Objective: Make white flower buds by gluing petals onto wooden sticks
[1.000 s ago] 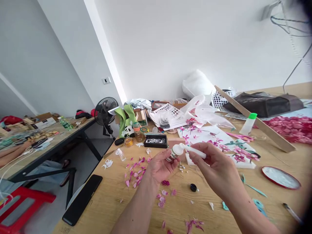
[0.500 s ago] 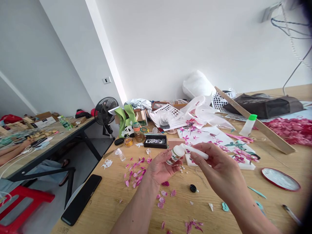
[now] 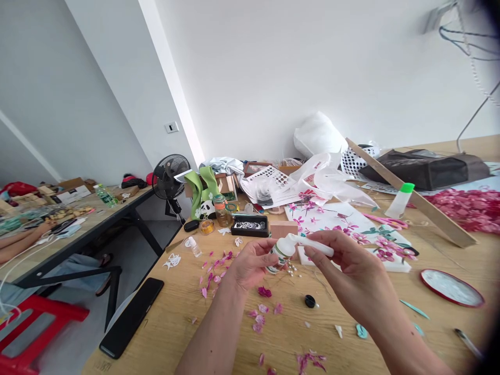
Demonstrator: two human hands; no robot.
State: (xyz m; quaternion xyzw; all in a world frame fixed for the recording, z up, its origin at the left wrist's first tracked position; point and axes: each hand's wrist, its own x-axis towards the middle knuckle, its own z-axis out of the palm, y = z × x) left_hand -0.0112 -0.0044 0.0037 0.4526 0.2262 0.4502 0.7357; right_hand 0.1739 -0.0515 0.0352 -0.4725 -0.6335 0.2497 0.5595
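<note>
Closing tighter, left hand (image 3: 250, 263) grips small bottle (image 3: 280, 253), tilted up-right; right hand (image 3: 344, 271) pinches its white nozzle (image 3: 312, 244)

This is a craft workroom with plain white walls and long wooden tables (image 3: 183, 323). The near table is strewn with pink paper petals (image 3: 219, 271), a canvas (image 3: 344, 224) decorated with pink blossoms, a heap of pink flowers (image 3: 464, 208), scissors (image 3: 385, 220), a glue bottle (image 3: 400, 200), small jars (image 3: 221, 211) and a bead box (image 3: 250, 226). A desk fan (image 3: 170, 179) stands at the table's far end. Another table (image 3: 78, 219) alongside holds boxes and more supplies, with a second person's arm (image 3: 19, 245) resting on it.
</note>
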